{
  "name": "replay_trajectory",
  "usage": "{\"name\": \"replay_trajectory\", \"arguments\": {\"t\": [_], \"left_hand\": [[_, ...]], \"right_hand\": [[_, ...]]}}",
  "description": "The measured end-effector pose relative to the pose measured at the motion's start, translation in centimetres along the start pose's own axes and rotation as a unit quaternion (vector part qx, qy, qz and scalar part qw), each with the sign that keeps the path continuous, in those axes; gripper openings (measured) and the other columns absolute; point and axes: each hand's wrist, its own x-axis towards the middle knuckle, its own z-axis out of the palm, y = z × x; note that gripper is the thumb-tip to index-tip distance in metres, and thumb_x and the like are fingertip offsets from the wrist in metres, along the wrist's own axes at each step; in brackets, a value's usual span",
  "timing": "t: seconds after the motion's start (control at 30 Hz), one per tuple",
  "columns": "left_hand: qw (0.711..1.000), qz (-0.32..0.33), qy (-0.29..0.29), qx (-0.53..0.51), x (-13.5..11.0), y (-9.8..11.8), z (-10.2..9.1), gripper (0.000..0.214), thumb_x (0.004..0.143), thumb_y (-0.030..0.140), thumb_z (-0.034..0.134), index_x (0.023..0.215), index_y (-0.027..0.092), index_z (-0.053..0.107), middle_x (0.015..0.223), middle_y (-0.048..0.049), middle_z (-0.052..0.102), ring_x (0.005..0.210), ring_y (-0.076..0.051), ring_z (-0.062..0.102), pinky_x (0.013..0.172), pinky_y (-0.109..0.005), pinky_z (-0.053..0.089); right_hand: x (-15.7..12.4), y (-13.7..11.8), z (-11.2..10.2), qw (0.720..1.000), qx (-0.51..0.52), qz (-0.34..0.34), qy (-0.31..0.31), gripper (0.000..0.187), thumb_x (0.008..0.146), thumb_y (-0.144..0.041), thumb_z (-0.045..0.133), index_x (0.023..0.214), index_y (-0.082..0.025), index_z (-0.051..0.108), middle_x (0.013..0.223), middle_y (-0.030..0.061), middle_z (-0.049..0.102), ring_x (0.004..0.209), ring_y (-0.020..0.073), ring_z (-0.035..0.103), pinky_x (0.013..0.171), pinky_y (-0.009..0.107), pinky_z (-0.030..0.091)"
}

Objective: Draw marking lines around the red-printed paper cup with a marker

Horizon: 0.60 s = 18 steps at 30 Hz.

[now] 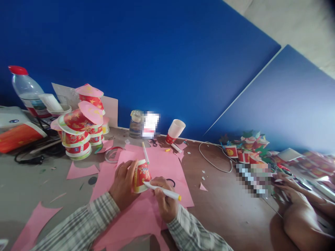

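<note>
My left hand [125,186] is wrapped around a red paper cup [143,173] printed with gold figures, holding it upside down over the pink paper. In my right hand [164,200] is a white marker [167,192] with a yellow end, its tip at the cup's lower rim. Whether the tip touches the cup, I cannot tell. Sheets of pink paper [172,170] lie beneath both hands. Just behind the cup rests another white marker [145,153] with a green tip, and a small yellow cap [168,150] lies on the paper farther back.
Stacked decorated cups [77,148] with pink paper pieces stand at left, near a red-capped bottle [28,90]. A white cup stack [176,130] and a jar [135,123] stand against the blue partition [157,62]. At right, another person's arms [300,209] are near more cup crafts [244,155].
</note>
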Motion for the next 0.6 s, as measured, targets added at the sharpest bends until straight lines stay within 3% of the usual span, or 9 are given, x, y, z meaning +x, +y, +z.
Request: {"name": "replay_trajectory", "arguments": {"t": [0.6], "left_hand": [[1.0,-0.011,0.0,-0.002,-0.04,0.06,0.01,0.089,0.051,0.056,0.057,0.121,0.015,0.019,0.108,-0.012,0.041,0.103,-0.029,0.037,0.09,-0.045,0.029]], "right_hand": [[-0.01,0.16,0.12,1.0,0.013,0.005,0.012,0.022,0.081,-0.022,0.041,0.088,-0.019,0.062,0.071,0.0042,0.058,0.062,0.0215,0.057,0.058,0.033,0.046]]}}
